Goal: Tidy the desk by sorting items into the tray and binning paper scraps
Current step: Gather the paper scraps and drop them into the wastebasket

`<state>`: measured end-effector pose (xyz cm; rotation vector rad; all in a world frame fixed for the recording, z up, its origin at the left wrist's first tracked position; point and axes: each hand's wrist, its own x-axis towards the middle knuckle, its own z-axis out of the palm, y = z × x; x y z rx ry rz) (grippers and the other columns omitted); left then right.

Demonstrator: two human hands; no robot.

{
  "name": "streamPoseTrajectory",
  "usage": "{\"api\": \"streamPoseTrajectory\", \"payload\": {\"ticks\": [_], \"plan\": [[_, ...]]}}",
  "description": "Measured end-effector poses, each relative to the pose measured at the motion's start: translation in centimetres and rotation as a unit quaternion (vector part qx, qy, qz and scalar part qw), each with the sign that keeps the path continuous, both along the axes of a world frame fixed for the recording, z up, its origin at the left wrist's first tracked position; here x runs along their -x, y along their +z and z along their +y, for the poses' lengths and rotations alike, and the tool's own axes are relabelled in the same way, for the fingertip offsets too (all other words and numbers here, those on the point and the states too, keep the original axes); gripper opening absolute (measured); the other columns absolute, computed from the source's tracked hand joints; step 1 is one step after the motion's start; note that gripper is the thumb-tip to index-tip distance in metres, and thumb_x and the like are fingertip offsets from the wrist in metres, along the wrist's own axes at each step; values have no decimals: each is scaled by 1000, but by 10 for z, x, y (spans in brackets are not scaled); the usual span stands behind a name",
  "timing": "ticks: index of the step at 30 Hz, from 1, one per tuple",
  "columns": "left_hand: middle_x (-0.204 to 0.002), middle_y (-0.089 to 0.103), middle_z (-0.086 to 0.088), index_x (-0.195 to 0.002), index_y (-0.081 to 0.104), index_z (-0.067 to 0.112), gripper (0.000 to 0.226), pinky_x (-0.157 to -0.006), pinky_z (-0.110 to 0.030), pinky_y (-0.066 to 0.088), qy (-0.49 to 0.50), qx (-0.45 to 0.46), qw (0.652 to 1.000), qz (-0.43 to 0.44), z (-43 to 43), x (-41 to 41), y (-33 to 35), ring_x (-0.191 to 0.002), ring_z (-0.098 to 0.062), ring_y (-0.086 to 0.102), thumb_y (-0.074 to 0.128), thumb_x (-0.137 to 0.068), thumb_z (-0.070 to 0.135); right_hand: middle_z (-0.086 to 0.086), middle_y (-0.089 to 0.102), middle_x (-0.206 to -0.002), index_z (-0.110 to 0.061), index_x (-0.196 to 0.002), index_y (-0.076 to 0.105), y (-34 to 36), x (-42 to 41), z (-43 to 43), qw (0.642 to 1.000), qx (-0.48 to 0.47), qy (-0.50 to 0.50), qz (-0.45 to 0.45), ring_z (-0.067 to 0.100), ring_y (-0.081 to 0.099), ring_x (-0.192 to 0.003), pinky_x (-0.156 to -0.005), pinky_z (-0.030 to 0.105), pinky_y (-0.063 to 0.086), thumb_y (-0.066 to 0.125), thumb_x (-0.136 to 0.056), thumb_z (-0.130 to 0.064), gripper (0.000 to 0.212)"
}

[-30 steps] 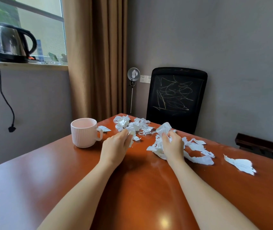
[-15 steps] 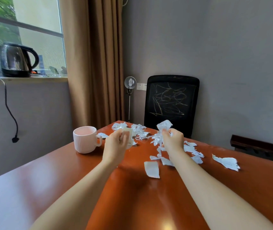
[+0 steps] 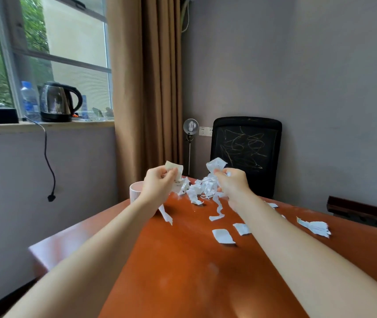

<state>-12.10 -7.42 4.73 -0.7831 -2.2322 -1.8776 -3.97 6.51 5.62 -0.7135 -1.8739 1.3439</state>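
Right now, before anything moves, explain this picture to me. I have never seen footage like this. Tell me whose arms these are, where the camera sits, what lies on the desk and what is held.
There is no machine here. The two bare arms belong to a person, and the one picture comes from a wide-angle camera worn on that person's head, looking forward and down. Both hands are raised above the orange-brown desk. The left hand grips one bunch of torn paper, and the right hand grips a second bunch; strips dangle from both. More scraps lie on the desk: a pile behind the hands and loose pieces nearer and to the right. A pink ribbed mug stands behind the left wrist. Beyond the desk is a black chair, and a kettle sits on the windowsill. No tray or bin shows.
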Motion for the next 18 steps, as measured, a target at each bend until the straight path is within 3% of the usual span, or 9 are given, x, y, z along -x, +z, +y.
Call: {"api": "streamPoseTrajectory", "payload": {"ticks": [2, 6, 9, 14, 18], "plan": [[-61, 47, -5, -70, 53, 7, 30, -44, -22, 33, 13, 14, 1000, -1, -22, 0, 5, -49, -13, 42, 51, -94, 25, 11, 47, -73, -7, -84, 61, 6, 2, -23, 999, 1, 36, -3, 17, 47, -65, -69, 31, 49, 56, -93, -20, 17], [-67, 40, -11, -70, 48, 9, 25, -45, -22, 26, 17, 12, 1000, -13, -76, 5, 9, -51, -17, 32, 53, -90, 24, 8, 49, -72, -9, -81, 57, 13, 11, -77, 995, -9, 103, -16, 14, 50, -65, -61, 27, 46, 56, -93, -23, 19], [-66, 39, -9, -67, 46, 9, 27, -48, -24, 28, 47, 9, 999, -12, -124, 7, 7, -60, -19, 39, 54, -89, 23, 8, 45, -71, -9, -82, 57, 13, 22, -122, 988, 3, 156, -9, 16, 49, -64, -62, 31, 48, 56, -93, -22, 17], [-60, 40, -8, -66, 48, 9, 30, -48, -23, 28, 120, 24, 992, -3, -218, 16, -8, -55, -17, 39, 54, -91, 24, 6, 43, -66, -9, -85, 57, 5, 38, -211, 969, 23, 242, -41, 12, 42, -52, -40, 17, 37, 57, -93, -31, 23], [-55, 34, 0, -58, 39, 14, 38, -44, -22, 24, 187, 28, 982, 2, -298, 19, -24, -47, -13, 31, 52, -93, 21, 5, 37, -62, -8, -86, 51, -8, 56, -282, 942, 66, 327, -36, 12, 35, -47, -36, 13, 29, 60, -91, -28, 22]]}}
